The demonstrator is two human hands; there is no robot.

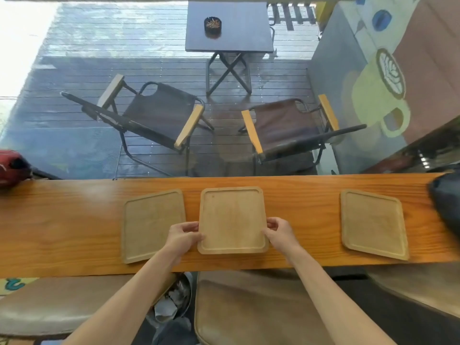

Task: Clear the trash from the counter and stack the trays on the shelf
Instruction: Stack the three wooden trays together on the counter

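Three empty wooden trays lie in a row on the long wooden counter (62,232). The middle tray (232,217) is held on both sides: my left hand (184,235) grips its left edge and my right hand (280,231) grips its right edge, fingers curled over the rim. The left tray (149,225) lies just beside my left hand, partly under it. The right tray (373,222) sits apart, further along the counter. No trash shows on the counter top.
A bin with crumpled paper (171,302) stands below the counter, between two cushioned stools (261,310). A dark bag (448,202) rests at the counter's right end, a red object (12,165) at its left end. Beyond the window are folding chairs and a small table.
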